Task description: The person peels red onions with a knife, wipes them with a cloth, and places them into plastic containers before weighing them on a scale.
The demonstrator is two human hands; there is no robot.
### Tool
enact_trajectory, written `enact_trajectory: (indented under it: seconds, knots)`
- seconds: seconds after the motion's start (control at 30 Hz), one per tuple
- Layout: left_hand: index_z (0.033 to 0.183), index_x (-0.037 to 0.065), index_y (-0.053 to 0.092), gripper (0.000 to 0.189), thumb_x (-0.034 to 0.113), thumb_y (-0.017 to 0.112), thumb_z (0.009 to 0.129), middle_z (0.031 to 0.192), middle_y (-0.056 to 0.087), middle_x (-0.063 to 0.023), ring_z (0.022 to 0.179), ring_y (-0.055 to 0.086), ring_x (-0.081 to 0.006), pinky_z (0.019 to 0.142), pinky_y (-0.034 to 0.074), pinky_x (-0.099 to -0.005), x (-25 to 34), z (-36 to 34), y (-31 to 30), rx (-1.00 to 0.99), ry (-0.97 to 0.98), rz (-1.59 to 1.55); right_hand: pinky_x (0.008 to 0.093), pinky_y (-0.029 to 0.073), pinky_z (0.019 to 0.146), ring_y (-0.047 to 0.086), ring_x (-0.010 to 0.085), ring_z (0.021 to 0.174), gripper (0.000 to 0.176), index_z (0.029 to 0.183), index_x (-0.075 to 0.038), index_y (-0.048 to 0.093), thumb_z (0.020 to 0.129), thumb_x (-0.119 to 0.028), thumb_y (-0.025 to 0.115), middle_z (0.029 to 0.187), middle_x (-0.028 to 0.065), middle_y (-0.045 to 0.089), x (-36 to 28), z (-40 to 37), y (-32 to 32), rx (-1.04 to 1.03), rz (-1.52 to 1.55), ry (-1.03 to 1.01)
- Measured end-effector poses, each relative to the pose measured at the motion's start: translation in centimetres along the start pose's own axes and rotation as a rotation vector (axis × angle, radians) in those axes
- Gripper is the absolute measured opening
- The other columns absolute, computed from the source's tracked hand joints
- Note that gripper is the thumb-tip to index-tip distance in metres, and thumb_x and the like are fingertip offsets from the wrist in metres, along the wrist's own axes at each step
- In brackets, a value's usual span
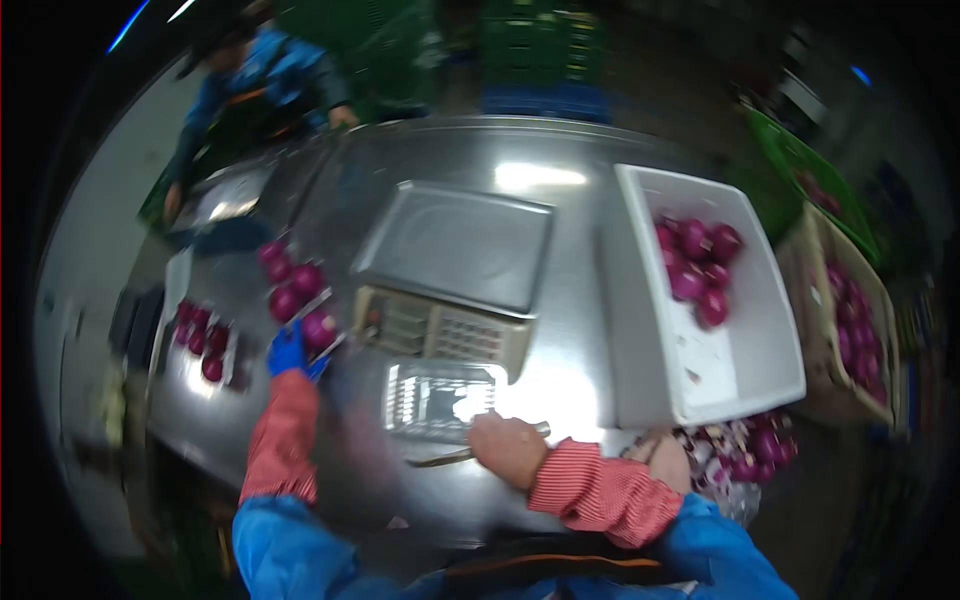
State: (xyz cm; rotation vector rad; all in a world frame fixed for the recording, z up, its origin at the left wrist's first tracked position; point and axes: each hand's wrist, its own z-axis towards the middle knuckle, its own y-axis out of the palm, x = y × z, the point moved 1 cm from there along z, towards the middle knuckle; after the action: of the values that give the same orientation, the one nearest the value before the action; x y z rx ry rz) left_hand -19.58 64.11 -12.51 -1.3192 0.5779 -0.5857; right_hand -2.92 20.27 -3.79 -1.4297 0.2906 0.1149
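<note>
My left hand [292,353], in a blue glove, grips the near end of a tray of red onions [320,330] left of the scale. More red onions [284,303] sit just beyond it. My bare right hand [508,450] is closed around a thin knife [440,461], its narrow blade pointing left and its handle end showing on the right. An onion-free clear plastic tray [430,402] lies by the right hand's knuckles, in front of the scale [450,325]. The blur hides finer detail of the fingers.
A white bin [705,385] with red onions stands at right. Beyond it are a beige crate [815,300] and green basket [775,140]. Onion peelings [715,450] lie below the bin. Packed onions [205,335] lie far left. A co-worker [265,85] stands across the table.
</note>
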Motion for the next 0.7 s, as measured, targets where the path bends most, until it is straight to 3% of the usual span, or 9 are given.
enact_trajectory:
  seconds: [0.07, 0.23, 0.3, 0.33, 0.4, 0.53, 0.63, 0.7]
  knots:
    - [0.153, 0.016, 0.028, 0.11, 0.043, 0.086, 0.064, 0.142, 0.045, -0.0264, 0.128, 0.047, -0.0454, 0.107, 0.04, -0.0492, 0.1, -0.2, -0.8, 0.004, 0.031, -0.111, 0.0305, 0.055, 0.062, 0.06, 0.0207, 0.084, 0.007, 0.084, -0.006, 0.06, 0.077, -0.009, 0.061, 0.088, 0.0068, 0.055, 0.5, -0.5, 0.7, 0.213, 0.07, -0.131]
    - [0.153, 0.013, 0.029, 0.101, 0.031, 0.085, 0.07, 0.142, 0.045, -0.0258, 0.129, 0.046, -0.0434, 0.109, 0.038, -0.0475, 5.1, 0.4, -7.8, 0.045, 0.063, -0.227, 0.0282, 0.054, 0.061, 0.057, 0.0185, 0.083, 0.006, 0.08, -0.008, 0.056, 0.076, -0.009, 0.061, 0.085, 0.0049, 0.053, 0.2, -3.2, -3.9, 0.354, 0.049, -0.077]
    - [0.151, 0.009, 0.034, 0.089, 0.024, 0.081, 0.076, 0.14, 0.048, -0.0239, 0.128, 0.048, -0.0418, 0.109, 0.039, -0.0462, 8.3, 0.8, -10.7, 0.145, 0.124, -0.279, 0.0273, 0.053, 0.06, 0.056, 0.0179, 0.085, 0.008, 0.08, -0.009, 0.054, 0.076, -0.01, 0.061, 0.085, 0.004, 0.052, 0.3, -5.7, -4.9, 0.355, 0.024, -0.057]
    - [0.148, 0.008, 0.038, 0.082, 0.021, 0.079, 0.078, 0.137, 0.05, -0.0225, 0.127, 0.049, -0.0403, 0.108, 0.039, -0.0452, 10.5, 1.2, -12.1, 0.184, 0.245, -0.415, 0.0275, 0.053, 0.06, 0.056, 0.0181, 0.085, 0.009, 0.08, -0.009, 0.054, 0.076, -0.01, 0.061, 0.085, 0.0042, 0.052, 0.6, -7.3, -5.2, 0.351, 0.044, -0.032]
    - [0.144, 0.004, 0.044, 0.069, 0.014, 0.074, 0.082, 0.133, 0.055, -0.0196, 0.124, 0.052, -0.0373, 0.107, 0.04, -0.0433, 16.3, 2.1, -14.8, 0.263, 0.475, -0.689, 0.0278, 0.052, 0.061, 0.056, 0.0185, 0.084, 0.01, 0.082, -0.01, 0.054, 0.076, -0.01, 0.062, 0.086, 0.0046, 0.052, 1.2, -11.0, -5.4, 0.34, 0.08, 0.001]
    - [0.138, 0.004, 0.051, 0.059, 0.013, 0.072, 0.084, 0.126, 0.059, -0.0179, 0.115, 0.057, -0.0339, 0.102, 0.043, -0.041, 34.3, -0.7, -25.7, 0.176, 0.96, -0.73, 0.0307, 0.053, 0.065, 0.057, 0.0209, 0.086, 0.02, 0.089, -0.008, 0.054, 0.076, -0.018, 0.066, 0.089, 0.0058, 0.053, 2.5, -17.8, -3.4, 0.202, 0.083, 0.128]
    - [0.138, 0.009, 0.051, 0.059, 0.016, 0.073, 0.084, 0.126, 0.057, -0.0197, 0.116, 0.055, -0.0368, 0.101, 0.044, -0.0422, 46.2, -1.2, -27.2, 0.051, 1.154, -0.732, 0.0338, 0.054, 0.067, 0.059, 0.0239, 0.089, 0.035, 0.097, -0.006, 0.053, 0.08, -0.031, 0.071, 0.09, 0.0068, 0.054, 3.0, -20.5, -3.1, 0.082, 0.212, 0.254]
    - [0.139, 0.011, 0.05, 0.063, 0.02, 0.075, 0.082, 0.125, 0.056, -0.0206, 0.119, 0.054, -0.0386, 0.102, 0.044, -0.043, 53.8, -1.1, -26.8, -0.07, 1.197, -0.736, 0.0341, 0.054, 0.065, 0.06, 0.0238, 0.086, 0.032, 0.096, -0.007, 0.053, 0.082, -0.03, 0.07, 0.089, 0.0069, 0.054, 3.2, -21.4, -4.0, 0.202, 0.228, 0.265]
